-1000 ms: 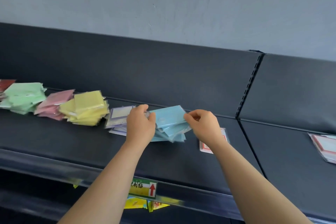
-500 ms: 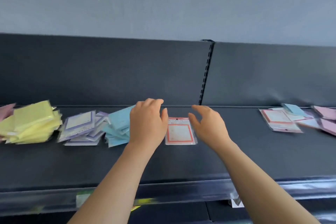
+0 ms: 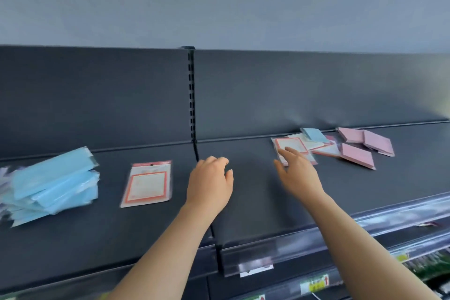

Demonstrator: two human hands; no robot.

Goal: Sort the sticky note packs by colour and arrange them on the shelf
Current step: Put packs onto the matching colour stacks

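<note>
Right hand [image 3: 297, 173] shifted to red-bordered pack [image 3: 292, 145], spread, left hand [image 3: 209, 182] relaxed, both empty, print illegible.

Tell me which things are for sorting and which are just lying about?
For the job: stack of blue plastic-wrapped sticky note packs; lone red-bordered white pack; mixed pile of pink and blue packs; dark metal shelf.
Just there: yellow paper price label; grey wall.

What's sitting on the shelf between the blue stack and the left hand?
In the head view, one red-bordered pack lies flat on the shelf between the blue stack and the left hand, touching neither.
</note>
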